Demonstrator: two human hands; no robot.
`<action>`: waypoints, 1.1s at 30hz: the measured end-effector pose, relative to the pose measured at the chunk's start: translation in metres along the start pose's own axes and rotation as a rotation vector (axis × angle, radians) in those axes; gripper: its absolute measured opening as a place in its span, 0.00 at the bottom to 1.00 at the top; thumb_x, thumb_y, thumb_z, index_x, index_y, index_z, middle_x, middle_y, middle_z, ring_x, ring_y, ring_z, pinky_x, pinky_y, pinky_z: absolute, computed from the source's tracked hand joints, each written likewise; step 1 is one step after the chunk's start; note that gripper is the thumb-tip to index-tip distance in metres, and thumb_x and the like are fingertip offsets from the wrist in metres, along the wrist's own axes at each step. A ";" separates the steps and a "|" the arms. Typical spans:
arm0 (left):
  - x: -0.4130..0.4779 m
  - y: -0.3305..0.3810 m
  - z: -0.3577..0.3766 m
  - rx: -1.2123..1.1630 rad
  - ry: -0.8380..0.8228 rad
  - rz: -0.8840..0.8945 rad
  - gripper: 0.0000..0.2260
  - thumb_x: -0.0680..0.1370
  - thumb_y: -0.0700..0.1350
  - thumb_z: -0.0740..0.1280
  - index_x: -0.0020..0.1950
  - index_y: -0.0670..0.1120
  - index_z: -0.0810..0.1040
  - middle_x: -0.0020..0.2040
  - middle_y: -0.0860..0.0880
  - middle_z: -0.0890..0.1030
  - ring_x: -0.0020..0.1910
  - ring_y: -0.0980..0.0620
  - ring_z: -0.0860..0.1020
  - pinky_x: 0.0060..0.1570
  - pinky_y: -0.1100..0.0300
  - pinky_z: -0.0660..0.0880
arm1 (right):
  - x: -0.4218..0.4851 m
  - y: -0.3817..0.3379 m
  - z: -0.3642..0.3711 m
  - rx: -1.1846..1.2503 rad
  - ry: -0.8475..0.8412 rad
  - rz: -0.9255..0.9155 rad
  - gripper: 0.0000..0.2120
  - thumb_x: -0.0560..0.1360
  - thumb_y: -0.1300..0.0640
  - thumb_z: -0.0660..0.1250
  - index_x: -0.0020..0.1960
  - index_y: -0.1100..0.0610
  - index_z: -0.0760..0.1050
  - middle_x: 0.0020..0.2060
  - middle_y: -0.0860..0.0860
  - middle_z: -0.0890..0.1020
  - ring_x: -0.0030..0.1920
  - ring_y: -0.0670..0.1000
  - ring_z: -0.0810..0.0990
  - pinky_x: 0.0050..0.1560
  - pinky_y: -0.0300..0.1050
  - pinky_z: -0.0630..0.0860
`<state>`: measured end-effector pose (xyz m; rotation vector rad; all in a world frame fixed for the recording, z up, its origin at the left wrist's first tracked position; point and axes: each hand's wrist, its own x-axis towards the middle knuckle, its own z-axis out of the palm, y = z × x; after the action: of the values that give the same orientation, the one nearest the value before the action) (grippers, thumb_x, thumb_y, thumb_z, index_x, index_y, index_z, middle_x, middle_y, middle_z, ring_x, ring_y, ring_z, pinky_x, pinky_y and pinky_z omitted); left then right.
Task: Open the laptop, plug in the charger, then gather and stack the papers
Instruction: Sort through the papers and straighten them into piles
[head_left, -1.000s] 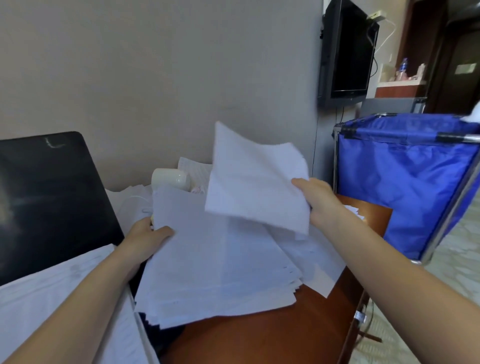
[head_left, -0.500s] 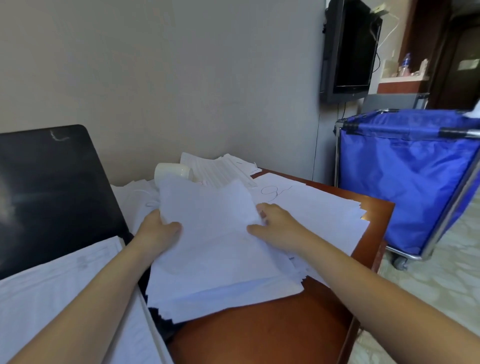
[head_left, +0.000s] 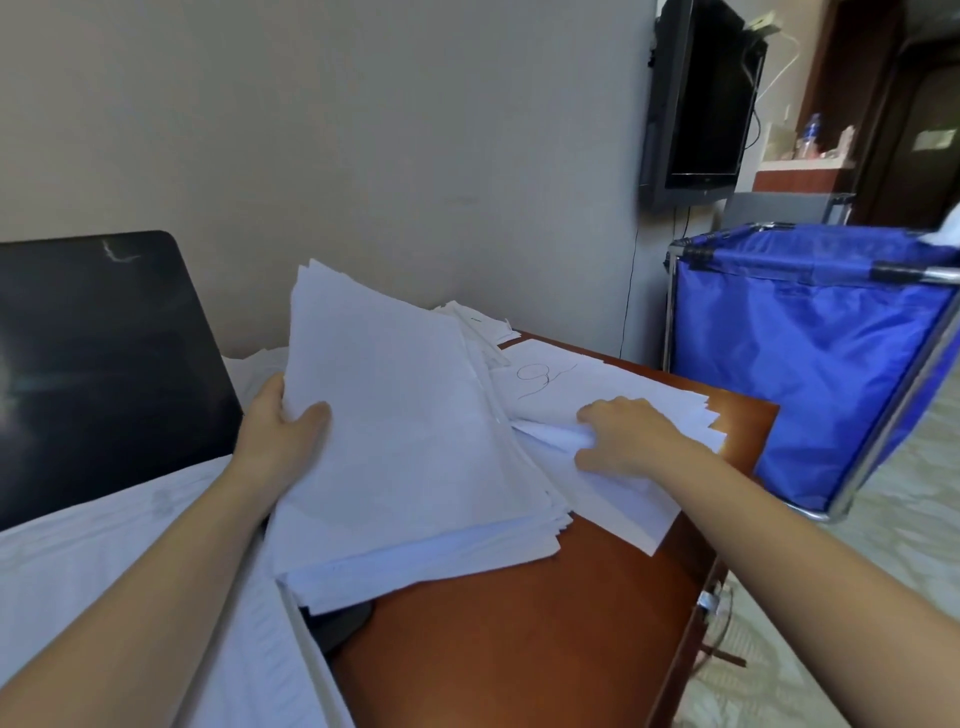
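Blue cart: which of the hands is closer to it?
Right. The right hand pinches loose papers on the side toward the blue cart; the left hand grips the stack by the laptop, farther off.

Tilted paper stack (head_left: 405, 441), loose sheets (head_left: 631, 382), open laptop (head_left: 104, 364)

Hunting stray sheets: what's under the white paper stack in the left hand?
Loose white sheets poke out on its right; a dark object shows beneath its near corner. The rest is covered.
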<state>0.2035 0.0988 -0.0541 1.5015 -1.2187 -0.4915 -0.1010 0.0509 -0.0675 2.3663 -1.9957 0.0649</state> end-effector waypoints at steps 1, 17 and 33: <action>0.000 -0.001 -0.001 -0.017 0.010 -0.005 0.15 0.78 0.37 0.62 0.65 0.42 0.70 0.54 0.48 0.75 0.50 0.47 0.74 0.48 0.55 0.70 | 0.003 -0.001 0.002 -0.053 0.056 -0.008 0.17 0.76 0.51 0.63 0.63 0.56 0.71 0.58 0.54 0.76 0.56 0.55 0.74 0.48 0.42 0.69; 0.010 -0.010 0.003 -0.051 0.020 -0.187 0.07 0.78 0.39 0.63 0.56 0.43 0.73 0.49 0.45 0.76 0.42 0.45 0.75 0.40 0.58 0.70 | -0.018 -0.012 -0.027 0.264 0.595 0.135 0.11 0.75 0.60 0.60 0.57 0.58 0.74 0.44 0.61 0.80 0.44 0.65 0.75 0.38 0.47 0.63; 0.013 -0.006 0.010 0.076 -0.112 -0.280 0.08 0.79 0.47 0.62 0.50 0.42 0.70 0.40 0.48 0.74 0.42 0.46 0.74 0.41 0.58 0.69 | -0.011 -0.098 -0.003 0.775 -0.086 -0.268 0.16 0.78 0.45 0.60 0.62 0.49 0.75 0.62 0.47 0.76 0.63 0.49 0.73 0.66 0.47 0.68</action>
<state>0.2031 0.0823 -0.0589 1.7396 -1.1277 -0.7305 -0.0066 0.0781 -0.0658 3.0962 -1.8875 0.8854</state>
